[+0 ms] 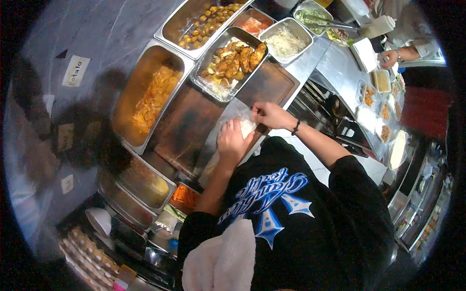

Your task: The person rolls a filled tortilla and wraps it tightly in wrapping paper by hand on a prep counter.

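My left hand [233, 140] lies curled over a pale, rounded bundle [247, 126] in thin clear plastic [218, 128], on the brown board. Its fingers are closed around the bundle; whether it is bread or another food I cannot tell. At the bundle's far end, my right hand [272, 116] has thumb and fingers pinched together on the edge of the plastic. A dark beaded bracelet is on that wrist. Just beyond both hands stands a metal tray of browned chicken pieces [235, 60], its rim lined with plastic.
The brown board [187, 126] is bordered by metal pans of orange sliced food [158, 94], small round potatoes [208, 24] and shredded white food [286, 41]. Orange shreds [184, 196] sit near my left forearm. At right, another person's hand [388, 59] is by packed trays. Egg cartons [90, 257] stand lower left.
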`<state>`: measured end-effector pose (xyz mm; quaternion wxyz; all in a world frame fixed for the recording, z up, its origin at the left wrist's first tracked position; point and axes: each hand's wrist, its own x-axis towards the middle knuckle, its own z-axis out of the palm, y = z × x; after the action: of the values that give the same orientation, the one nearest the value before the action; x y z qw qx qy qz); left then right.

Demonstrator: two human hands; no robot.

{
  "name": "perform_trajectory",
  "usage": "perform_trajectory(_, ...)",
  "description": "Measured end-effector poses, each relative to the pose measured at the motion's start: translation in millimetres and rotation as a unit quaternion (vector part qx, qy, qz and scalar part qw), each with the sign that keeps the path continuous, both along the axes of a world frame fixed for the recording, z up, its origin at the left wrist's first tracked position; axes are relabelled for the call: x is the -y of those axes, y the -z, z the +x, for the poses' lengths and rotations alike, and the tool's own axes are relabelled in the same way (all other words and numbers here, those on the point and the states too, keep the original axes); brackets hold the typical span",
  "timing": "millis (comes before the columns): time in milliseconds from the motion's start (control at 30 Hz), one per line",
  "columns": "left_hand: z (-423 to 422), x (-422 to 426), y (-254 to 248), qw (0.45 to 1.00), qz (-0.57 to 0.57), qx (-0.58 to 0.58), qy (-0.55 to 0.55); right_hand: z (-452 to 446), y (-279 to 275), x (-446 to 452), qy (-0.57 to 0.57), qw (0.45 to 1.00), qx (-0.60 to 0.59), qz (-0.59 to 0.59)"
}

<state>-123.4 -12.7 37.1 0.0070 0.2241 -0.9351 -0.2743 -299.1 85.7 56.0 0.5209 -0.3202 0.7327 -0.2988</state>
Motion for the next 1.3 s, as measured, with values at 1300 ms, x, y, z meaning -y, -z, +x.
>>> perform_trajectory(1300, -8, -2, 0, 0.998, -0.053, -0.014, -0.02, 21, 12, -5, 0.048, 0.99, 0.008, -0.134)
